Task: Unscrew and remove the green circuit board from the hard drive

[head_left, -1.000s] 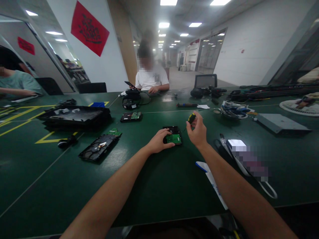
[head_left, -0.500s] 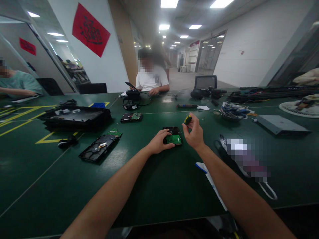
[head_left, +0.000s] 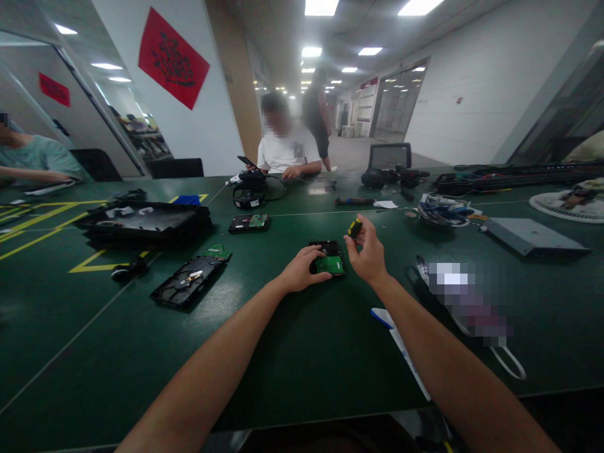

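My left hand (head_left: 302, 269) is closed around the near-left side of a hard drive (head_left: 333, 264), thumb on the near edge and fingers on the far side. The drive lies on the table with its green circuit board facing up and a black section behind it. Raised just right of the drive, my right hand (head_left: 370, 255) pinches a small screwdriver (head_left: 355, 228) by its yellow and black handle. I cannot make out its shaft or tip. Another hard drive (head_left: 249, 223) with a partly green board lies further back on the left.
On the green table (head_left: 292, 352) lie an opened black casing (head_left: 189, 280), stacked black trays (head_left: 146, 220), a grey metal box (head_left: 535, 236), a bundle of cables (head_left: 443, 211) and a dark handled tool (head_left: 353, 201). A person (head_left: 287, 151) sits opposite.
My hands, the hard drive and the screwdriver hold nearly the same place. Behind the seated person, a walking person has come more into view on the right.
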{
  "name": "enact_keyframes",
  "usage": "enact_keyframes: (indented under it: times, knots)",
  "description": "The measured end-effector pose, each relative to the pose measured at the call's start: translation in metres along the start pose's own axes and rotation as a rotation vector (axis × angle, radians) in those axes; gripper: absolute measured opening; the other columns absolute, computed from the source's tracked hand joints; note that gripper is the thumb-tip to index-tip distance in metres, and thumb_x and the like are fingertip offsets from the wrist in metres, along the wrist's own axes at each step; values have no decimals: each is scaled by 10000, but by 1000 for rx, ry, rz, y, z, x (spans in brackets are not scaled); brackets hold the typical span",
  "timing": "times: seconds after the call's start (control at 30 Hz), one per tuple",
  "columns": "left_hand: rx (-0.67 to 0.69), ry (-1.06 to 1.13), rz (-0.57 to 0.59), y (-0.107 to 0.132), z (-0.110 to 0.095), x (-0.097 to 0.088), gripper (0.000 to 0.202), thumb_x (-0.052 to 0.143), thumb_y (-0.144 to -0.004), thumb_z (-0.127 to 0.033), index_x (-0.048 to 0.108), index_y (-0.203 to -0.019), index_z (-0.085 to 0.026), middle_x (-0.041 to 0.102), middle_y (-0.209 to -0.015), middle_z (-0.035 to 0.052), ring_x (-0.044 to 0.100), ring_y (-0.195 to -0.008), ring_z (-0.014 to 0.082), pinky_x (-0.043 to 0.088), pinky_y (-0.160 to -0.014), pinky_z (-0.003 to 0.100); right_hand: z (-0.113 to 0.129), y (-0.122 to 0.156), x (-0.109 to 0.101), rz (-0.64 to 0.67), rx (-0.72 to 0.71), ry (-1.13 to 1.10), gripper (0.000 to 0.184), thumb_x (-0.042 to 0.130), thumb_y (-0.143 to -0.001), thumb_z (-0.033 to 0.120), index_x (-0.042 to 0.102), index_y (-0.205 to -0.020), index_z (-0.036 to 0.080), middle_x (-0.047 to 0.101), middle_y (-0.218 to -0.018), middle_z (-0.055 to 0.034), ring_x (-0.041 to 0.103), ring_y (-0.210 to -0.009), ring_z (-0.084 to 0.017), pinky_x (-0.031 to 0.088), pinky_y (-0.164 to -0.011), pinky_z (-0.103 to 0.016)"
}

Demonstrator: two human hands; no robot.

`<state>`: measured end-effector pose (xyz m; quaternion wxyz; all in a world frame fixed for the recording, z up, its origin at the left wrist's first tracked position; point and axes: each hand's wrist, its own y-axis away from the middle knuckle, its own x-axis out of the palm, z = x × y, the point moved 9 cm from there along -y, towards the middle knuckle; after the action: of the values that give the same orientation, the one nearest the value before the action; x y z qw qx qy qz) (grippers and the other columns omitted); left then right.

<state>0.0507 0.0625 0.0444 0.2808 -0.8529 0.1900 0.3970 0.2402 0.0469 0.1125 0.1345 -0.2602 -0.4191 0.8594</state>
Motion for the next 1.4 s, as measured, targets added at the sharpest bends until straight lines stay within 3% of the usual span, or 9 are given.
enact_keyframes:
  times: [0.53, 0.83, 1.03, 1.2, 1.4]
  knots:
    - [5, 5, -5, 0, -1, 0, 656, 794, -815, -569, 620, -1344, -222, 505, -1545, 139, 429, -1476, 326, 364, -1228, 512, 5, -3, 1, 32, -43, 36, 651, 639, -956, 317, 386, -1556, 303, 626, -1411, -119, 728, -1014, -266, 683, -840, -475]
    - [6, 14, -1, 0, -1, 0, 656, 796, -811, -569, 618, -1339, -224, 501, -1548, 144, 424, -1478, 330, 359, -1226, 521, 7, -3, 0, 21, -29, 31, 663, 585, -965, 263, 344, -1582, 258, 610, -1423, -150, 731, -1046, -270, 657, -917, -487]
    - [1, 15, 0, 0, -1, -1, 656, 799, -809, -574, 621, -1340, -232, 504, -1547, 137, 425, -1477, 334, 362, -1222, 532, 8, -3, -3, 7, -45, 75, 648, 624, -959, 315, 381, -1559, 285, 607, -1402, -141, 717, -1018, -284, 670, -856, -513]
    - [-9, 17, 4, 0, 2, 1, 663, 806, -801, -571, 621, -1341, -233, 496, -1557, 135, 419, -1483, 333, 360, -1225, 529, 7, -3, 0, 18, -28, 39, 665, 590, -953, 251, 347, -1572, 248, 603, -1415, -160, 729, -1035, -279, 668, -880, -485]
    - [-7, 18, 2, 0, 2, 2, 666, 805, -805, -563, 619, -1344, -219, 493, -1556, 146, 416, -1485, 330, 346, -1236, 522, 8, -3, -3, -3, -33, 75, 646, 636, -945, 300, 393, -1543, 258, 612, -1388, -152, 723, -934, -250, 675, -820, -478]
